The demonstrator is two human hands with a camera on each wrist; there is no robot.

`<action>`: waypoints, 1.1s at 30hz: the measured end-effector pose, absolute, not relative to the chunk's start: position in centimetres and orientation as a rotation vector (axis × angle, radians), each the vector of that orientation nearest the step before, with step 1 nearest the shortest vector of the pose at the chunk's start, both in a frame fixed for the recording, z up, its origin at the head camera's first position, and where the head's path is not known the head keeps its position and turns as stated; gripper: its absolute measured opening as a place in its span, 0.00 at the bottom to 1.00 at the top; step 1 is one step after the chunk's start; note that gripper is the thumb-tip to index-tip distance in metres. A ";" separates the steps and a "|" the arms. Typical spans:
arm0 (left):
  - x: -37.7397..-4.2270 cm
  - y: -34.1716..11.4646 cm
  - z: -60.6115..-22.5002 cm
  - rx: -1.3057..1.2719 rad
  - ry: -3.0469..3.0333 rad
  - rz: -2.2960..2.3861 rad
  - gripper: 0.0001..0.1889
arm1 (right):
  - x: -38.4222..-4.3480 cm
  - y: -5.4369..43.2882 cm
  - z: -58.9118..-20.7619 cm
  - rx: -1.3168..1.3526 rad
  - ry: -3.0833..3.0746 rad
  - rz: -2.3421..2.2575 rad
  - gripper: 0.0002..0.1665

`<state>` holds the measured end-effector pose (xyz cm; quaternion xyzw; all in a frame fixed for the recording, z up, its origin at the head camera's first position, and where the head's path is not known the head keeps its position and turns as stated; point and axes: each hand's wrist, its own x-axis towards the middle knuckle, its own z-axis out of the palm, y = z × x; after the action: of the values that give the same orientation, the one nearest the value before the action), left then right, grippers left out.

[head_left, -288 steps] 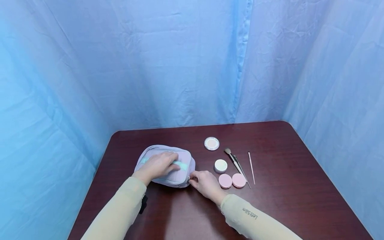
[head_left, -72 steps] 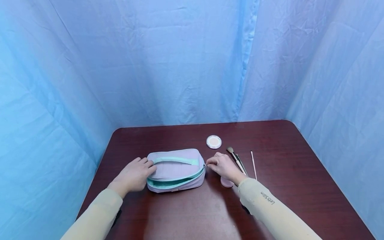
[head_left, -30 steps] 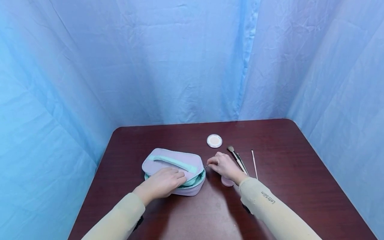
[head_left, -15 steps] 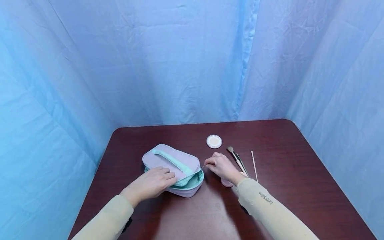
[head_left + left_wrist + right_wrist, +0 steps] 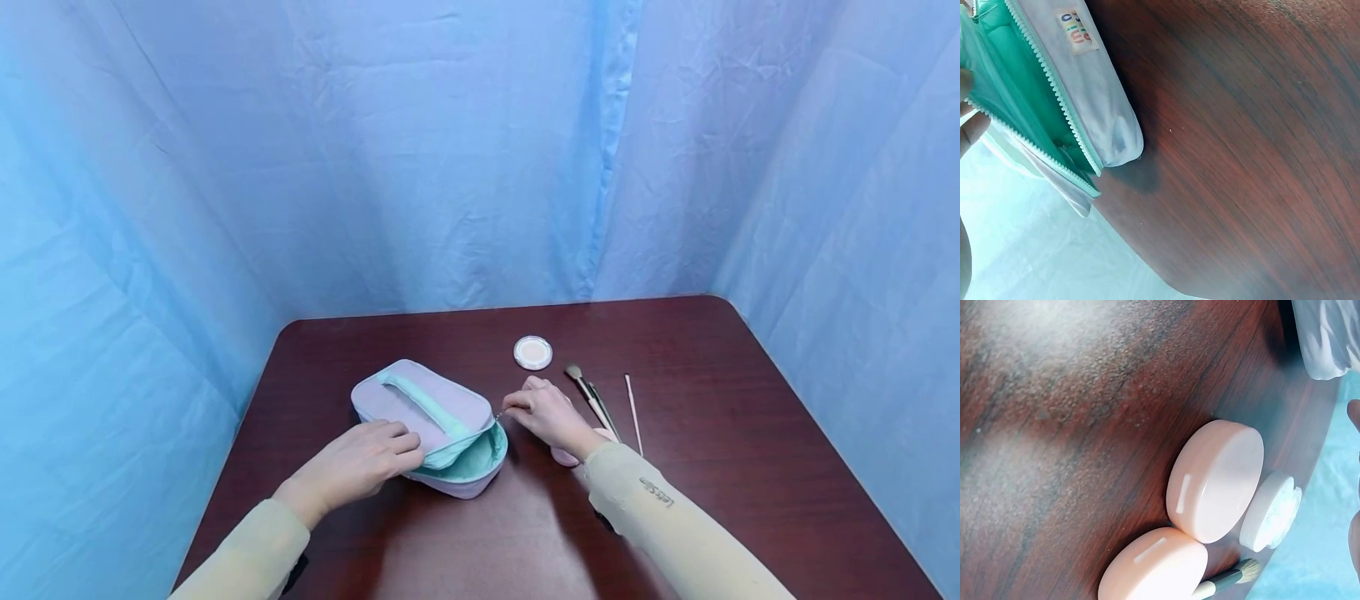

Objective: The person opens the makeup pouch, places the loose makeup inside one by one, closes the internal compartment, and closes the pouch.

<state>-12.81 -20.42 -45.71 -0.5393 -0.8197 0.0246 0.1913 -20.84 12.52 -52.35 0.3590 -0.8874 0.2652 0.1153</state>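
Note:
A lilac cosmetic bag (image 5: 472,400) with a mint handle (image 5: 423,404) sits on the table, turned at an angle. Its lid is partly raised along the front, and the mint lining (image 5: 483,454) shows through the gap. My left hand (image 5: 363,460) pinches the lid's front edge; in the left wrist view, fingers (image 5: 971,130) lie on both sides of the zipper edge. At the bag's right corner, my right hand (image 5: 547,412) pinches the zipper pull (image 5: 499,415), mostly covered by the fingertips.
Two pink round cases (image 5: 1216,481) and a white jar (image 5: 1269,512) stand by my right hand, partly hidden in the head view. Beyond lie makeup brushes (image 5: 588,392), a thin pink stick (image 5: 633,412) and a round compact (image 5: 533,353). Blue curtains (image 5: 450,167) surround the dark table.
The bag was shut at first; its front zipper has come undone. Lately the bag has turned and shifted left, the right-end gap widening. My left hand moved left along the lid edge.

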 end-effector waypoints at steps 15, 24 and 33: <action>-11.3 -18.0 -45.3 -1.635 -2.148 -0.056 0.16 | -20.8 12.2 -52.1 1.021 -2.639 0.802 0.04; -11.0 -18.1 -45.4 -1.629 -2.153 -0.001 0.21 | -21.2 12.3 -52.0 1.073 -2.651 0.836 0.03; -11.5 -18.5 -45.2 -1.528 -2.223 0.004 0.18 | -21.4 12.5 -52.4 1.047 -2.648 0.901 0.03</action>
<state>-11.51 -18.55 -45.21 -0.5525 -0.8038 0.0016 0.2205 -21.43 12.52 -52.42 0.3494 -0.8839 0.3010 0.0776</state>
